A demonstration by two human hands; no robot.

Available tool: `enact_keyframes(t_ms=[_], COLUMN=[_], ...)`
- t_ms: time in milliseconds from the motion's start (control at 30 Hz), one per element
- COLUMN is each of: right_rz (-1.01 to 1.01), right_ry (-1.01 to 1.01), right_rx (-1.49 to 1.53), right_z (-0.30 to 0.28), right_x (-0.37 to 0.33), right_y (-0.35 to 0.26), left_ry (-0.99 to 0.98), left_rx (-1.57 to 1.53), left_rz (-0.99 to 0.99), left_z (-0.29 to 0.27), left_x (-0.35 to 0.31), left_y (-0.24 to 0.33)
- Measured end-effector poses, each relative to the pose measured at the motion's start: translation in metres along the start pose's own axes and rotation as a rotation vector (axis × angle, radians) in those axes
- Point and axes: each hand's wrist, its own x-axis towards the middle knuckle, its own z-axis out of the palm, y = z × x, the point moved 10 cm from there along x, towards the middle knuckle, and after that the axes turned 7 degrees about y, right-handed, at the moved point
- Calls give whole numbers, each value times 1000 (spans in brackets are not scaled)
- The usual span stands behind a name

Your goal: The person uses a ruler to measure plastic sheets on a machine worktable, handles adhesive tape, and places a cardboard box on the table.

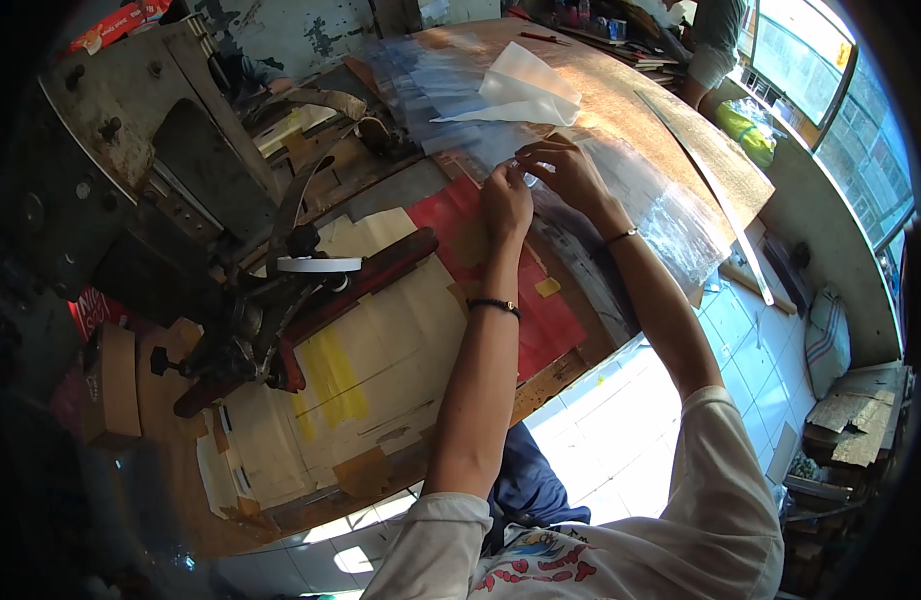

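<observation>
My left hand (507,203) is closed, held above the edge of the red sheet (551,325) on the table. Close against it, my right hand (569,172) bends its fingers into a pinch. Between the fingertips of both hands shows a small shiny, clear piece (531,179), too small to make out its kind. Layers of clear plastic film (671,220) lie under and beside my right wrist. More clear film (411,85) is heaped past my hands to the left, and a whitish translucent sheet (526,88) lies folded beyond them.
A heavy machine (221,150) with levers, black knobs and a dark bar (366,280) stands at the left over a taped paper bed (381,370). A long metal strip (716,190) crosses the wooden table (726,165) and juts past its edge. Another person (719,45) stands at the far right.
</observation>
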Motion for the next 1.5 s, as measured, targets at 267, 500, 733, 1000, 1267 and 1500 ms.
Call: enact_keyframes(t_ms=[267,500,733,1000,1267,1500], right_rz=[521,772,493,305,454,592], right_ry=[239,525,425,388,-10,-102], right_rx=[-380,-169,41,5,-568,-665], right_z=[-55,-90,-83,-94,-37,-25], right_x=[-27,-56,-37,-20,-46,-57], right_y=[110,162,119,83,123,138], left_ry=[90,67,286,-225,-486,-437], left_rx=[-257,-490,226,631,796,777], left_rz=[47,-59,260,535,207,225], left_z=[1,2,-41,22,55,63], left_x=[-2,-5,6,-20,-40,-44], left_y=[4,10,40,81,17,24])
